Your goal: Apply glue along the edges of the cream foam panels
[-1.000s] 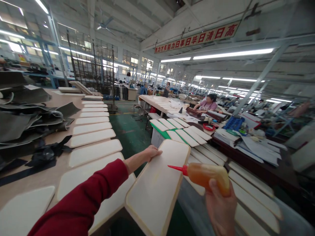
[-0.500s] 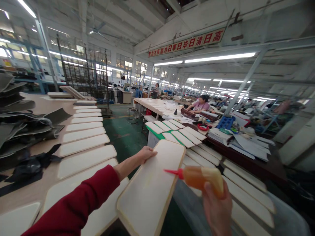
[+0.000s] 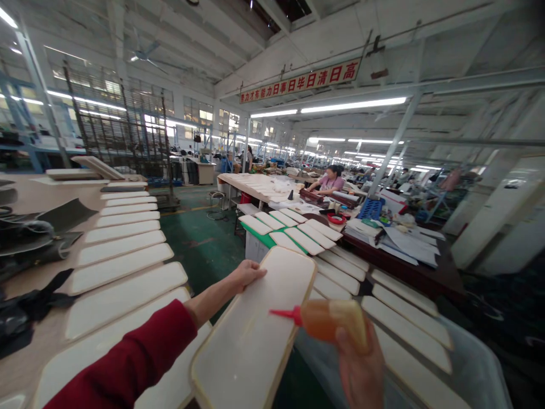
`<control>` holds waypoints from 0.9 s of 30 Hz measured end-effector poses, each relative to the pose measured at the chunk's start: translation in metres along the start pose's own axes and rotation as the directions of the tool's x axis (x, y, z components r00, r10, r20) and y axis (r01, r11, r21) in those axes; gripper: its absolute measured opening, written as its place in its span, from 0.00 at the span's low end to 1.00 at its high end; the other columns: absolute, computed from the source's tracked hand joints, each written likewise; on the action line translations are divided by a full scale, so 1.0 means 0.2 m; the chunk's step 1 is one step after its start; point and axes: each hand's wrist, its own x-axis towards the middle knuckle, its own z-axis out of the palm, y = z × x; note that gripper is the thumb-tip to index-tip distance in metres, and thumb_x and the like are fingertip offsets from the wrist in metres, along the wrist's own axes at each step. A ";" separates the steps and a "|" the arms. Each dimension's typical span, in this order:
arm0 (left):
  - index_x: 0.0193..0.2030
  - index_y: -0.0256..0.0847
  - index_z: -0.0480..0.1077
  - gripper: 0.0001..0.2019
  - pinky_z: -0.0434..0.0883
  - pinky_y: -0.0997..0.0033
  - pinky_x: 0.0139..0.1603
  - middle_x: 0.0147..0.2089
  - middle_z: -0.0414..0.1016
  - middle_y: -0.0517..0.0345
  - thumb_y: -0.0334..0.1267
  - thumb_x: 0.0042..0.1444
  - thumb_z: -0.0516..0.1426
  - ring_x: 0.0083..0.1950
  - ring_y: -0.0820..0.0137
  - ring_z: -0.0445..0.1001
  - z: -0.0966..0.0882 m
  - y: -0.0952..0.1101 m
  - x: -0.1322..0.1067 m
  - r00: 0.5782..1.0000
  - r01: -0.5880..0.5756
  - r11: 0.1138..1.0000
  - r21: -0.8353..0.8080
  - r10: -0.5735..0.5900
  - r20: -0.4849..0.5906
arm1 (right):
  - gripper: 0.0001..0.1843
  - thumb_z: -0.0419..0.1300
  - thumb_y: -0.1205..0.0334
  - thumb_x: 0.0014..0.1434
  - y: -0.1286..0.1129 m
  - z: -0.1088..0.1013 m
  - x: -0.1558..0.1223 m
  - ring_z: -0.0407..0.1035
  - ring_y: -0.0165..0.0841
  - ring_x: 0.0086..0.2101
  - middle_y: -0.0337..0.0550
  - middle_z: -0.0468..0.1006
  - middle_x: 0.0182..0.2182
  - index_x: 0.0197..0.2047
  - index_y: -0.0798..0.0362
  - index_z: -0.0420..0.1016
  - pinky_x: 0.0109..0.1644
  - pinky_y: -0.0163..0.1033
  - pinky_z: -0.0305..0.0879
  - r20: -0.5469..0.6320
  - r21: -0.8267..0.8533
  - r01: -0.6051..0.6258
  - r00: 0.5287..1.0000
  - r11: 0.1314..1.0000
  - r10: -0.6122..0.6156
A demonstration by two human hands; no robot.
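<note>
My left hand (image 3: 246,274), in a red sleeve, grips the far left edge of a white rounded panel (image 3: 255,335) with a tan rim and holds it over the green aisle. My right hand (image 3: 361,369) is closed around an amber glue bottle (image 3: 330,319). The bottle's red nozzle (image 3: 283,313) points left over the panel's surface, near its right edge. Whether the tip touches the panel I cannot tell.
A row of like panels (image 3: 123,264) lies along the left table (image 3: 29,196), beside dark material (image 3: 25,238). More panels (image 3: 298,236) cover the right bench and a bin (image 3: 477,369). A seated person (image 3: 330,180) works at a far table.
The view has swung right and slightly down, so everything sits further left in the picture. Both hands keep their grips; panel and bottle stay in nearly the same relation.
</note>
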 end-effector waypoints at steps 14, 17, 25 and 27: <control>0.25 0.34 0.71 0.20 0.67 0.74 0.21 0.21 0.75 0.58 0.47 0.31 0.70 0.20 0.71 0.71 0.14 0.02 0.06 0.994 -0.017 1.000 0.002 0.017 0.110 | 0.36 0.75 0.54 0.40 -0.10 -0.11 0.09 0.68 0.29 0.38 0.35 0.74 0.40 0.51 0.49 0.68 0.45 0.29 0.64 -0.195 0.053 0.039 0.980 0.998 -0.028; 0.26 0.34 0.72 0.22 0.69 0.72 0.23 0.22 0.76 0.57 0.49 0.29 0.70 0.22 0.70 0.73 0.18 0.01 0.09 0.984 -0.023 0.999 -0.032 0.028 0.176 | 0.34 0.74 0.55 0.42 -0.14 -0.14 0.18 0.69 0.29 0.38 0.35 0.74 0.41 0.51 0.49 0.68 0.46 0.30 0.65 -0.247 0.056 0.070 0.968 0.996 -0.054; 0.23 0.36 0.68 0.21 0.68 0.73 0.23 0.20 0.73 0.59 0.49 0.29 0.70 0.22 0.69 0.73 0.37 -0.03 0.21 0.981 0.018 1.000 0.019 -0.021 0.195 | 0.36 0.72 0.50 0.44 -0.03 -0.28 0.02 0.70 0.36 0.43 0.43 0.75 0.46 0.55 0.50 0.66 0.48 0.37 0.67 -0.225 -0.070 0.001 0.974 0.998 -0.016; 0.24 0.37 0.69 0.23 0.69 0.72 0.24 0.20 0.74 0.59 0.51 0.28 0.70 0.24 0.67 0.75 0.47 -0.04 0.21 0.965 0.013 0.999 0.033 -0.021 0.262 | 0.37 0.72 0.52 0.46 -0.09 -0.33 0.12 0.69 0.34 0.45 0.40 0.73 0.48 0.56 0.48 0.64 0.51 0.37 0.64 -0.280 -0.094 0.066 0.956 0.993 -0.090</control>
